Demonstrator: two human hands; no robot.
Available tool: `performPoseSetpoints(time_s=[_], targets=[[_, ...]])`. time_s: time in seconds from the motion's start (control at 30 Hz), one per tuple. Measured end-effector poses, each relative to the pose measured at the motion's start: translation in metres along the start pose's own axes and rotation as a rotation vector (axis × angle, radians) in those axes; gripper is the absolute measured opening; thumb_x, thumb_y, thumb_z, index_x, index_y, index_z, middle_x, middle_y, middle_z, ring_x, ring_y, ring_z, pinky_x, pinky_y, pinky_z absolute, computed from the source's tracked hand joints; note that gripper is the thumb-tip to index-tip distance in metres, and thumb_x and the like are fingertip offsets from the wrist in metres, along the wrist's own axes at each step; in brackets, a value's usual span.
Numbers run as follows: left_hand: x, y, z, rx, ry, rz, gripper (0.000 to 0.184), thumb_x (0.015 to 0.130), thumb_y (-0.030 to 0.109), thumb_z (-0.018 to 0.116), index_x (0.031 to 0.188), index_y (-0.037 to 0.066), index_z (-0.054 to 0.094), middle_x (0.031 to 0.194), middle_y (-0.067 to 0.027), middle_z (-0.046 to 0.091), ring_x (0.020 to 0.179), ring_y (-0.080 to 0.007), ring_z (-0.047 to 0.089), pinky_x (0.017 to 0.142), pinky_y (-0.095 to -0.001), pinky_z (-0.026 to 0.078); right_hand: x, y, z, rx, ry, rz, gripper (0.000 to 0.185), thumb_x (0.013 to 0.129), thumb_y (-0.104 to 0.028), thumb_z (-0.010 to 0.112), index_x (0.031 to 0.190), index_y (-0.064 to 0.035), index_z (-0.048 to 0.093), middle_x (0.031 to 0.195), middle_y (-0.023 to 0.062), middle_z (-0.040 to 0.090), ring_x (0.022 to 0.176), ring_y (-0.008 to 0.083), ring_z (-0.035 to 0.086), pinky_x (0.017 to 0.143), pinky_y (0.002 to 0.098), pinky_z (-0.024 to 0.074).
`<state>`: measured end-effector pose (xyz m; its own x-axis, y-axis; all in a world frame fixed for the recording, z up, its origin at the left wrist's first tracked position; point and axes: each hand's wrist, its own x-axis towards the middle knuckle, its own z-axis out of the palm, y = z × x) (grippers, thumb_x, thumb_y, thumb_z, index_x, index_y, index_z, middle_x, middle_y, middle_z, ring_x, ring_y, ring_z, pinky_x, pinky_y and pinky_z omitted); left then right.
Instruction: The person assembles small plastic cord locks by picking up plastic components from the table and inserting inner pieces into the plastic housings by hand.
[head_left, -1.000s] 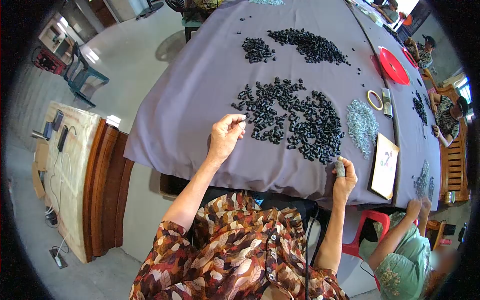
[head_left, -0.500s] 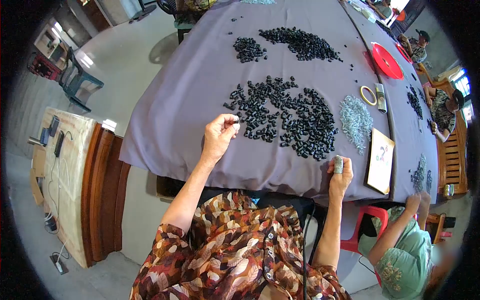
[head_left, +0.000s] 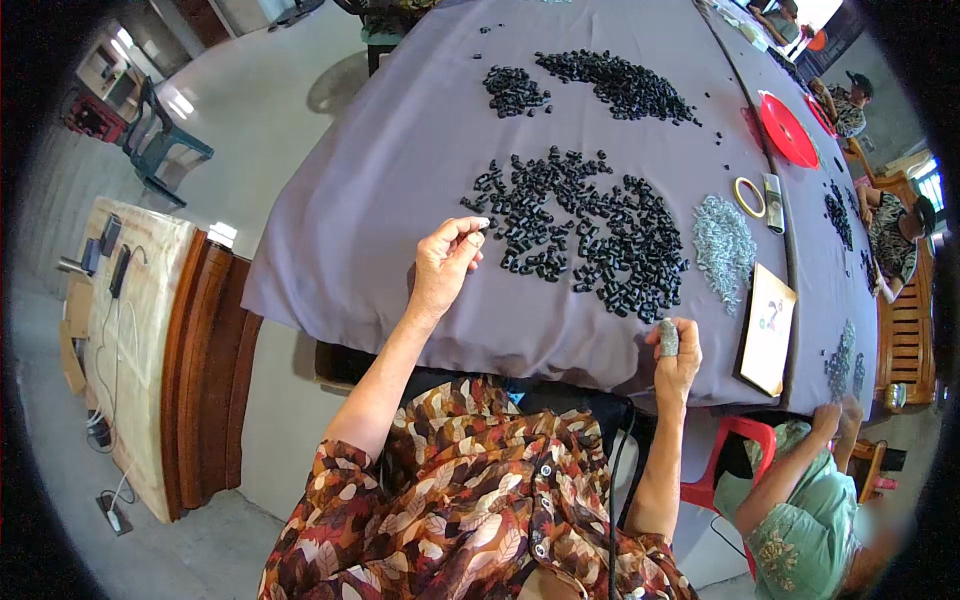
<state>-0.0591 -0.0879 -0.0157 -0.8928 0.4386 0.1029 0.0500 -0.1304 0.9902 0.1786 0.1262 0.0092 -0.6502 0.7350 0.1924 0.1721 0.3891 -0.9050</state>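
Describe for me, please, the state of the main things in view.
Left hand, thumb and finger pinched, apparently on a small black piece.
Right hand, fingers curled, contents hidden.
Black pieces, loose, spread in separate heaps.
Clear pieces, loosely heaped.
Yellow ring, lying flat.
Cloth, spread out, lightly creased.
Green chair, upright, unoccupied.

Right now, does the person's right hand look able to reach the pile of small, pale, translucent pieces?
Probably yes: the right hand seems close to the pile of pale, translucent pieces, with only grey cloth showing between them. The light-coloured rectangular board lies right of that path.
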Motion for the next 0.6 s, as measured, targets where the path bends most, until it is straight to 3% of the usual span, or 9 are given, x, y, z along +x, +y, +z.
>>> performPoseSetpoints(time_s=[0.2, 0.3, 0.47, 0.6], targets=[[-0.001, 0.002, -0.002, -0.084, -0.011, -0.062, 0.019, 0.084, 0.005, 0.057, 0.102, 0.001, 0.062, 0.081, -0.0005, 0.058, 0.064, -0.0047, 0.052, 0.058, -0.0183, 0.044, 0.009, 0.014, -0.016, 0.205, 0.149, 0.035, 0.005, 0.089, -0.009, 0.052, 0.086, -0.0044, 0.053, 0.071, 0.0023, 0.059, 0.054, 0.0024, 0.043, 0.049, 0.0163, 0.0349], [-0.003, 0.002, 0.000, 0.041, -0.055, 0.049, 0.018, 0.083, 0.004, 0.057, 0.100, 0.000, 0.062, 0.081, 0.0008, 0.055, 0.064, -0.0047, 0.050, 0.058, -0.0181, 0.043, 0.012, 0.009, -0.025, 0.205, 0.229, 0.014, 0.005, 0.089, -0.009, 0.053, 0.087, -0.0037, 0.053, 0.071, 0.0025, 0.059, 0.054, 0.0025, 0.043, 0.049, 0.0164, 0.0351], [-0.004, 0.004, 0.004, 0.097, -0.053, 0.081, 0.014, 0.083, 0.001, 0.055, 0.096, 0.000, 0.062, 0.079, 0.0020, 0.050, 0.062, -0.0042, 0.046, 0.054, -0.0185, 0.040, 0.004, -0.005, -0.015, 0.057, 0.116, -0.054, 0.007, 0.089, -0.009, 0.050, 0.084, -0.0049, 0.052, 0.066, -0.0001, 0.054, 0.055, 0.0039, 0.044, 0.049, 0.0184, 0.0355], [-0.008, 0.009, 0.010, 0.059, -0.067, 0.069, 0.014, 0.083, 0.002, 0.055, 0.095, 0.000, 0.062, 0.079, 0.0022, 0.050, 0.063, -0.0040, 0.047, 0.055, -0.0182, 0.041, 0.001, -0.010, -0.005, 0.033, 0.029, 0.029, 0.012, 0.089, -0.011, 0.049, 0.079, -0.0050, 0.050, 0.064, -0.0004, 0.054, 0.055, 0.0047, 0.044, 0.049, 0.0198, 0.0355]])
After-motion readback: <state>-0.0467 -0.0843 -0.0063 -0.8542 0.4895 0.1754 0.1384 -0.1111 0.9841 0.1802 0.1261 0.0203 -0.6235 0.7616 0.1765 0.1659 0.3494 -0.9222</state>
